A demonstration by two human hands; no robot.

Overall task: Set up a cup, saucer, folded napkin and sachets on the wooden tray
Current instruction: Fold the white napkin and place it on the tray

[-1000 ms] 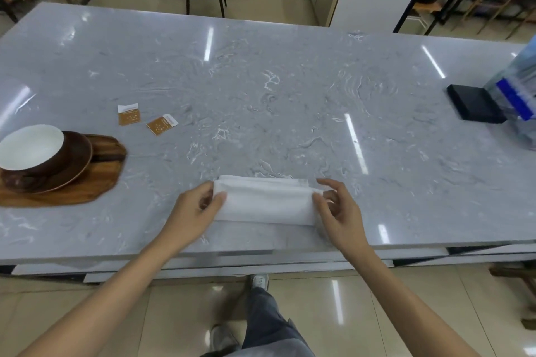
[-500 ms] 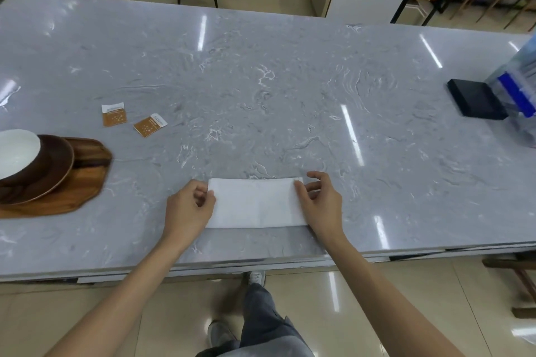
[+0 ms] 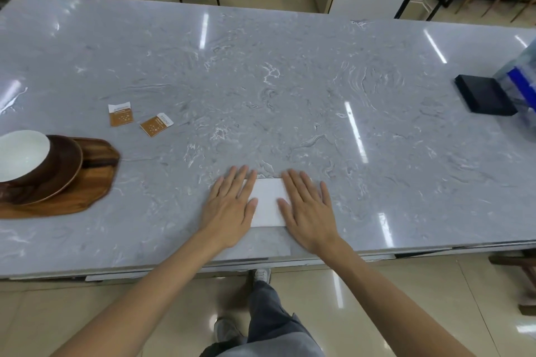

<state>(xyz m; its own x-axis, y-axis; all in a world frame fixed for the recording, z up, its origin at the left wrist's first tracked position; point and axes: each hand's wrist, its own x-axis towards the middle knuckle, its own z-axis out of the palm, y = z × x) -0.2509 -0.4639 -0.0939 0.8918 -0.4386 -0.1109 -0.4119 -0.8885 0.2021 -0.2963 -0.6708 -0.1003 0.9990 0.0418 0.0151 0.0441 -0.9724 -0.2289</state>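
The napkin [image 3: 268,202] was pressed flat by the left hand [image 3: 229,211] and right hand [image 3: 309,211], fingers spread, nothing gripped. An even outward stroke would sharpen the crease. Far left of the napkin lay the wooden tray [image 3: 87,188]; print on the sachets [image 3: 139,120] was seemingly unreadable.

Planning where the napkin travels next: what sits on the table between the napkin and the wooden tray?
Nothing: the head view shows bare marble between the napkin and the wooden tray, apart from the left hand pressing on the napkin.

sachets [image 3: 141,120] print blurred, nothing legible
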